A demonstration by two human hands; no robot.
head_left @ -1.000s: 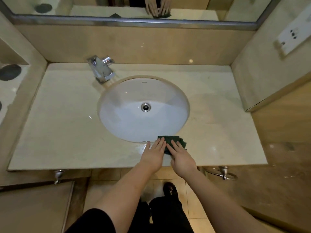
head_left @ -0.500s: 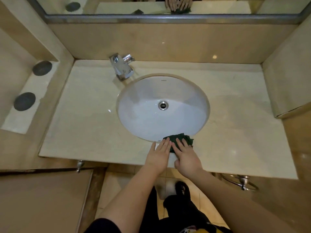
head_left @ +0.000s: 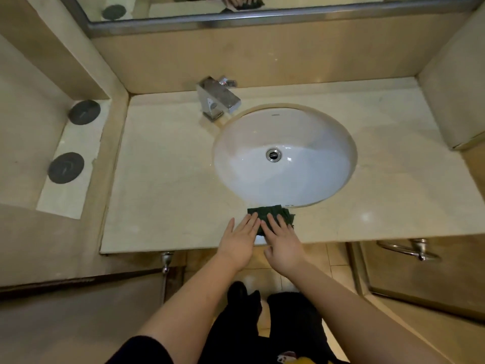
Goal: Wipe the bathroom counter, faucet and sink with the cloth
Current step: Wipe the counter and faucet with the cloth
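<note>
Hardly anything moved since a second ago: the green cloth (head_left: pixel 273 212) stays on the counter (head_left: pixel 162 179) strip between the sink (head_left: pixel 301 132) rim and the front edge. Left hand (head_left: pixel 240 239) and right hand (head_left: pixel 282 241) press it with straight fingers. Counter surface extends wide to both sides.

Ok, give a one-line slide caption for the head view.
Left hand and right hand press the cloth on the counter by the sink.

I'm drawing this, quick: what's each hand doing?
Left hand: open, fingertips on the cloth.
Right hand: open, fingers flat on the cloth.
</note>
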